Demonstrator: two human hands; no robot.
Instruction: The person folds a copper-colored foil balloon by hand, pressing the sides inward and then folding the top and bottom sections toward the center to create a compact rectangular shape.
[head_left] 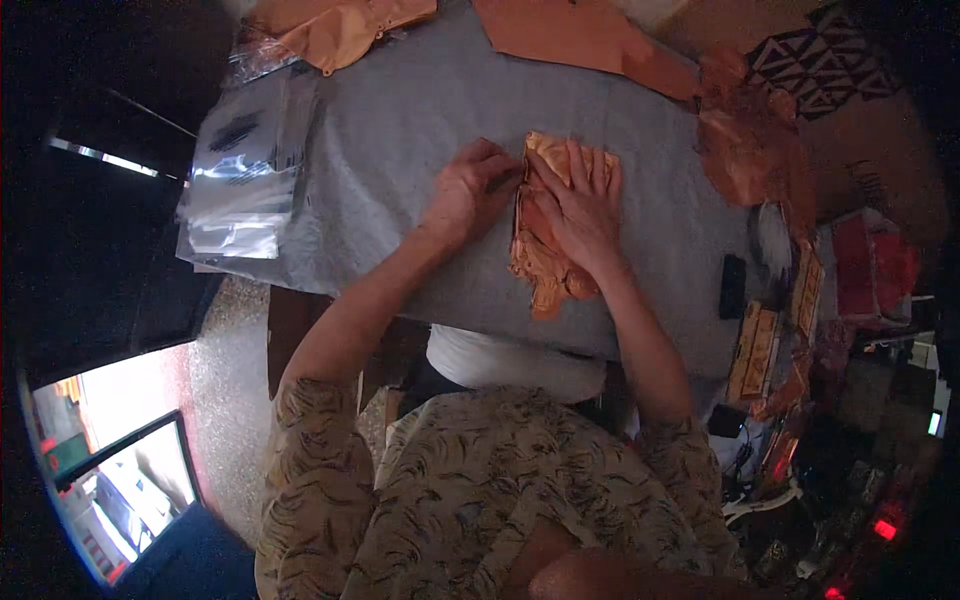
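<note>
A folded orange cloth, which looks like a garment, lies on the grey-covered table in front of me. Its lower end is bunched and a narrow strip sticks out toward me. My right hand rests flat on its upper part, fingers spread. At the cloth's left edge is my left hand, its fingers curled and pinched on that edge. The left fingertips are partly hidden, so the exact grip is hard to see.
Clear plastic bags are stacked at the table's left edge. More orange cloth lies at the far left, far middle and far right. A dark, phone-like object and a yellow-orange box sit at the right.
</note>
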